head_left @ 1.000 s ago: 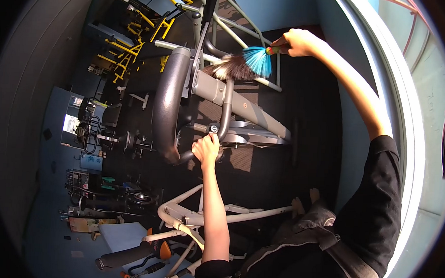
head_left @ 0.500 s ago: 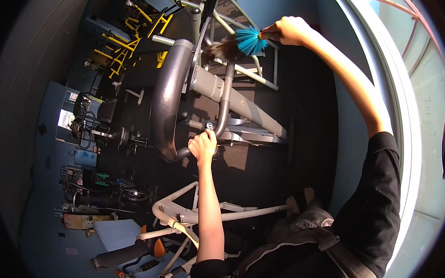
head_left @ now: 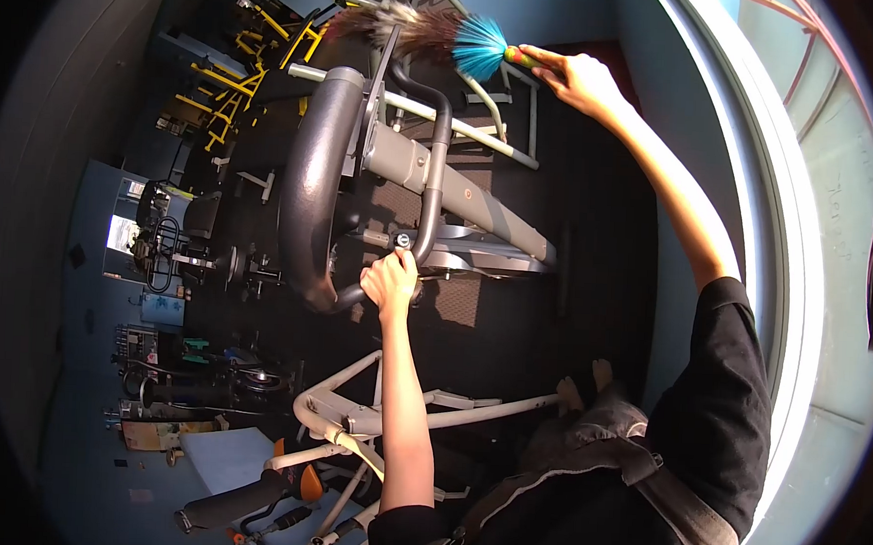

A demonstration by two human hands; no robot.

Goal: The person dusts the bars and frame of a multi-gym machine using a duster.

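A feather duster (head_left: 427,36) with bright blue plumes near the handle and brown-grey ones beyond is in my right hand (head_left: 579,82). My fingers close round its short yellow-green handle (head_left: 519,56). The plumes lie over the upright bar of a grey exercise machine (head_left: 469,196) and look blurred at the far end. My left hand (head_left: 390,282) is wrapped round the lower part of that machine's black curved handlebar (head_left: 439,165), close to a small round knob (head_left: 403,240). Beside it curves a thick black padded cushion (head_left: 316,180).
A cream metal frame (head_left: 352,415) stands near my legs, with a dark roller pad (head_left: 227,502) beyond it. Yellow machines (head_left: 220,97) line the far left. A window with a white frame (head_left: 785,210) runs along the right. Patterned black matting covers the floor.
My right hand has swung the duster up and left, its plumes now spread across the upright bar. My left hand keeps its hold on the handlebar. The view has shifted slightly.
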